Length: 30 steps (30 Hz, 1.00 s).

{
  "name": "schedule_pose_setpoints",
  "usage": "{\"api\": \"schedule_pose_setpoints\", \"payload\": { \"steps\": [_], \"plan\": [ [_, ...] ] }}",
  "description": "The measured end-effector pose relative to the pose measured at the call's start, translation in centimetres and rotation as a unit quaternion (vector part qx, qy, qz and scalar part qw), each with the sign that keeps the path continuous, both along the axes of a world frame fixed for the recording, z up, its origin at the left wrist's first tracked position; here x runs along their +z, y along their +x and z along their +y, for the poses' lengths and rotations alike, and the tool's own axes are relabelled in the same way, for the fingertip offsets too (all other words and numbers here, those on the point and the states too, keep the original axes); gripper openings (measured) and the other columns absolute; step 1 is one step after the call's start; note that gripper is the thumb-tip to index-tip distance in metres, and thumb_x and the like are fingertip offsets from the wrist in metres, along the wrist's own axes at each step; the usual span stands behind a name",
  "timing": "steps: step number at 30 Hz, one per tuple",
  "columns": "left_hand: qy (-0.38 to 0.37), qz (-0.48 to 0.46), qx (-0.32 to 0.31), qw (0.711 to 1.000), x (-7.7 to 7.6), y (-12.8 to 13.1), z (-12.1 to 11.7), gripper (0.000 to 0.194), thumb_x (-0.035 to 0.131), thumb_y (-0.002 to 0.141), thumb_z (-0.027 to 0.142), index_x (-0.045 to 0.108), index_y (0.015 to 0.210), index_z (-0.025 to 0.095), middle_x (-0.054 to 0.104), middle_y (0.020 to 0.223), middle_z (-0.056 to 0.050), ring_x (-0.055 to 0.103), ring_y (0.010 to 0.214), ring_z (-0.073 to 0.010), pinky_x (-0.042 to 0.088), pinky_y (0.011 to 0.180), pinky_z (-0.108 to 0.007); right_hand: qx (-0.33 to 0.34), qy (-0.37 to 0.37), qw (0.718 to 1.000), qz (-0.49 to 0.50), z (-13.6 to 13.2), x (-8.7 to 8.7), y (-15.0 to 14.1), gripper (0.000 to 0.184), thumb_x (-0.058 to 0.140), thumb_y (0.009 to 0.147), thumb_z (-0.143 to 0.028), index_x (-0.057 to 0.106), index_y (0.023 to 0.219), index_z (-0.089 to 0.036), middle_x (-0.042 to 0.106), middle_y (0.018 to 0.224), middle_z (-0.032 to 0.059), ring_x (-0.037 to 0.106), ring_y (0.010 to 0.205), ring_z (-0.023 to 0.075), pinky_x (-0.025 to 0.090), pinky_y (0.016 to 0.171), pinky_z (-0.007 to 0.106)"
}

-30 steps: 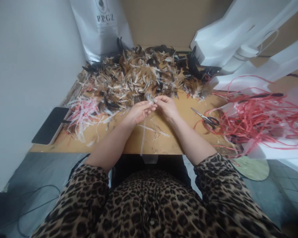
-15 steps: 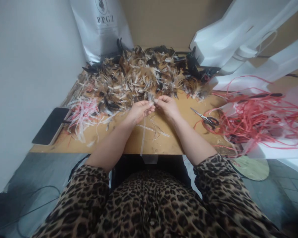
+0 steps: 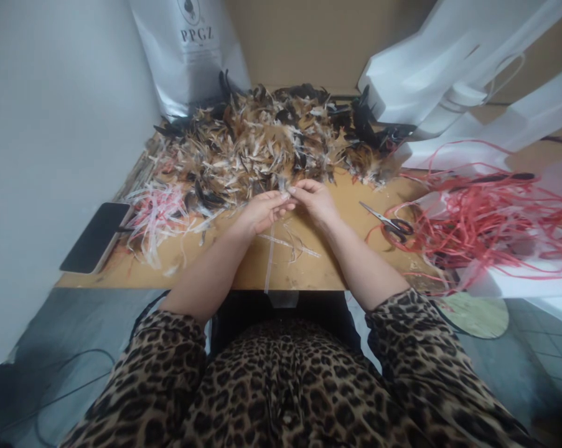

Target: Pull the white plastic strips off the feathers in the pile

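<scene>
My left hand [image 3: 265,210] is closed in a pinch on a small feather [image 3: 284,184], its greyish vane pointing up from the fingertips. The thumb and forefinger of my right hand [image 3: 316,200] pinch at the feather's lower end, touching the left fingertips. The feather's base is hidden between the fingers. Just beyond both hands lies a big heap of brown, white and black feathers [image 3: 262,143]. Below the hands a clear thin strip [image 3: 270,258] runs down to the table edge, and other pale strips [image 3: 294,244] cross on the wood near it.
Black-handled scissors [image 3: 393,225] lie right of my hands, beside a tangle of red and clear strips [image 3: 490,224]. At left are a phone [image 3: 96,238] and a bunch of pink-white strips [image 3: 157,214]. Behind the heap stand a white bag [image 3: 194,62] and white foam pieces [image 3: 402,74].
My right fingertips have shifted slightly left, closer against the left fingertips at the feather. The other things stay where they were.
</scene>
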<state>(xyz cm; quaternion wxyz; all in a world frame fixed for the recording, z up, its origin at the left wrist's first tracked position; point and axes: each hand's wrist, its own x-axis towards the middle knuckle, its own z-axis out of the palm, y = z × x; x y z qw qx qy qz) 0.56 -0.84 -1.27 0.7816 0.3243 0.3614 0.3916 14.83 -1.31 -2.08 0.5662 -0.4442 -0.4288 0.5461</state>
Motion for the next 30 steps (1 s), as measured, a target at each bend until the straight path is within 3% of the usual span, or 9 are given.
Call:
{"api": "schedule_pose_setpoints", "payload": {
  "steps": [5,9,13,17,22,25,27,30],
  "plan": [
    [-0.008,0.008,0.035,0.999,0.3,-0.2,0.0,0.012,0.059,0.086,0.006,0.061,0.075,0.01,0.071,0.073,-0.005,0.062,0.056,-0.0029,0.044,0.053,-0.011,-0.019,-0.007,0.997,-0.077,0.4,0.9,2.7,0.03,0.079,0.059,-0.04,0.067,0.073,-0.018,0.057,0.053,-0.004,0.047,0.047,0.008,0.039,0.05,0.023],
    [-0.013,0.003,0.065,0.998,0.6,-0.3,0.2,0.015,0.056,0.088,0.007,0.059,0.074,0.01,0.068,0.068,-0.002,0.06,0.055,-0.0028,0.045,0.053,-0.012,-0.05,0.011,0.975,-0.215,0.8,1.4,5.6,0.021,0.071,0.064,-0.034,0.067,0.071,-0.015,0.064,0.06,0.0012,0.054,0.053,0.0117,0.043,0.055,0.026],
    [-0.004,-0.004,0.073,0.997,0.2,-0.5,0.4,0.013,0.059,0.087,0.008,0.057,0.075,0.011,0.068,0.068,-0.002,0.06,0.054,-0.0023,0.044,0.052,-0.011,-0.048,0.042,0.918,-0.392,1.4,0.8,7.1,0.014,0.064,0.067,-0.026,0.068,0.069,-0.014,0.064,0.061,0.0022,0.055,0.057,0.013,0.043,0.059,0.026],
    [0.012,-0.013,0.071,0.997,-0.3,-0.5,0.6,0.012,0.063,0.085,0.01,0.057,0.075,0.01,0.069,0.07,-0.002,0.06,0.054,-0.0022,0.044,0.052,-0.011,-0.02,0.065,0.856,-0.512,1.4,0.3,6.7,0.015,0.061,0.071,-0.027,0.069,0.073,-0.014,0.067,0.07,0.0041,0.058,0.066,0.0145,0.043,0.064,0.027],
    [0.02,-0.013,0.068,0.997,-0.6,-0.4,0.7,0.012,0.059,0.087,0.008,0.056,0.075,0.011,0.069,0.068,-0.002,0.06,0.053,-0.0024,0.044,0.051,-0.011,-0.025,0.025,0.79,-0.613,0.6,0.7,4.6,0.024,0.064,0.072,-0.039,0.069,0.08,-0.017,0.07,0.08,0.0068,0.06,0.071,0.0181,0.044,0.066,0.029],
    [0.024,-0.012,0.067,0.997,-0.7,-0.4,0.7,0.012,0.059,0.086,0.008,0.057,0.075,0.01,0.07,0.069,-0.003,0.061,0.053,-0.0027,0.044,0.05,-0.011,-0.038,-0.009,0.745,-0.666,0.4,0.8,3.8,0.021,0.06,0.075,-0.033,0.071,0.084,-0.017,0.072,0.088,0.0119,0.063,0.08,0.0232,0.045,0.071,0.032],
    [0.026,-0.01,0.066,0.997,-0.7,-0.4,0.7,0.011,0.062,0.085,0.009,0.057,0.076,0.01,0.07,0.07,-0.003,0.061,0.053,-0.0029,0.044,0.05,-0.011,-0.046,-0.019,0.738,-0.673,0.5,0.8,4.0,0.019,0.056,0.076,-0.026,0.071,0.083,-0.016,0.072,0.088,0.0139,0.064,0.081,0.0244,0.045,0.071,0.033],
    [0.028,-0.007,0.063,0.998,-0.7,-0.4,0.7,0.012,0.066,0.083,0.01,0.057,0.076,0.01,0.07,0.07,-0.003,0.062,0.053,-0.0033,0.044,0.05,-0.011,-0.049,-0.017,0.769,-0.637,0.8,0.9,4.9,0.016,0.054,0.076,-0.021,0.069,0.075,-0.015,0.07,0.078,0.0125,0.061,0.073,0.0215,0.042,0.068,0.031]
  ]
}}
